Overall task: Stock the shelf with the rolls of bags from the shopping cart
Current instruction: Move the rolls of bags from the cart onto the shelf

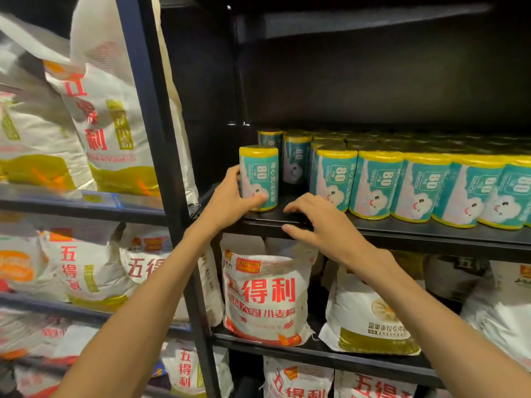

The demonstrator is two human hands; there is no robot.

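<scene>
A teal and yellow roll of bags (259, 176) stands upright at the left end of the black shelf (402, 228). My left hand (230, 199) grips it low down, thumb across its front and fingers behind its left side. Just right of it, my right hand (319, 222) hovers over the shelf's front edge with fingers spread, holding nothing. A row of several matching rolls (416, 185) fills the shelf to the right, with more rolls (296, 159) standing behind. The shopping cart is out of view.
A black upright post (161, 168) bounds the shelf on the left. White flour sacks (264, 297) fill the shelves below and the rack to the left (94, 124). A dark gap lies between the held roll and the row.
</scene>
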